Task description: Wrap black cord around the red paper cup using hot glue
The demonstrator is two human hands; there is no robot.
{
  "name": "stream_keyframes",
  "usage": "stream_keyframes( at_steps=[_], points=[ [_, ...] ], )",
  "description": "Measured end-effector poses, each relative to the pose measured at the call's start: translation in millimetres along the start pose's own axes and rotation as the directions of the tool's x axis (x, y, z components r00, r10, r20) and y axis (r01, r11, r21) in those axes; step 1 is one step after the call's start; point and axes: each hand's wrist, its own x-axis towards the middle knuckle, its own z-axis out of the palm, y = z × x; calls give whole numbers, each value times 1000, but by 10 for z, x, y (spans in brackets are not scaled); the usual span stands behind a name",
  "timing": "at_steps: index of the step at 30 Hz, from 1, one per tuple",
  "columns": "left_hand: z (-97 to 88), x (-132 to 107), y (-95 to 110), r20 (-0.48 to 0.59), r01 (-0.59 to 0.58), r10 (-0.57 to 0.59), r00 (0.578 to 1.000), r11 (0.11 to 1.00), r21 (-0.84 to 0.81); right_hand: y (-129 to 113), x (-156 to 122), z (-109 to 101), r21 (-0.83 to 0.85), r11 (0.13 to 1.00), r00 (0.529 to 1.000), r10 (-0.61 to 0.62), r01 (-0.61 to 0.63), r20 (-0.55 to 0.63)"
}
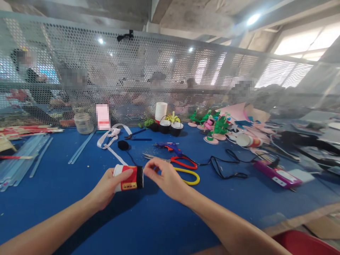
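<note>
On the blue counter [159, 223], clear sticks [18, 159] lie at the far left, then a jar [84, 123] and a loose white ribbon [102, 141]. The left hand [106, 187] is curled around a red and white paper cup [127, 179], tipped sideways, with a black band at its right end. Just beside that end, the right hand [166, 177] has thumb and fingers nearly together; whether they grip anything, I cannot tell. Scissors [172, 160] lie behind it, and a purple power strip [277, 174] farther right.
</note>
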Motion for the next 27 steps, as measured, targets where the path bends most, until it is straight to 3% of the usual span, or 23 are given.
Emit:
stream_keyframes(
  at_steps=[3, 9, 15, 17, 20, 24, 26, 27],
  points=[
    [9, -31, -52, 24, -58, 56, 998, 993, 101, 3, 0, -30, 11, 1000, 998, -1, 1, -63],
    [33, -61, -102, 94, -117, 99, 991, 970, 211, -75, -82, 26, 138, 989, 991, -64, 47, 121],
    [70, -66, -108, 27, -112, 109, 994, 967, 230, -153, -150, 76, 230, 960, 962, -205, 161, 182],
    [69, -54, -112, 15, -97, 96, 995, 970, 221, -140, -137, 83, 257, 960, 975, -152, 107, 160],
    [53, -33, -121, -5, -71, 74, 997, 976, 208, -78, -44, 12, 259, 966, 1000, 10, -15, 22],
    [33, -24, -119, -22, -76, 83, 996, 971, 227, 72, 211, -355, 51, 975, 957, 224, -218, -183],
    [27, -23, -111, -26, -80, 89, 996, 968, 237, 189, 352, -596, -235, 923, 926, 229, -304, -299],
    [24, -22, -106, -26, -81, 90, 996, 967, 242, 261, 414, -701, -401, 854, 928, 218, -331, -301]
  ],
)
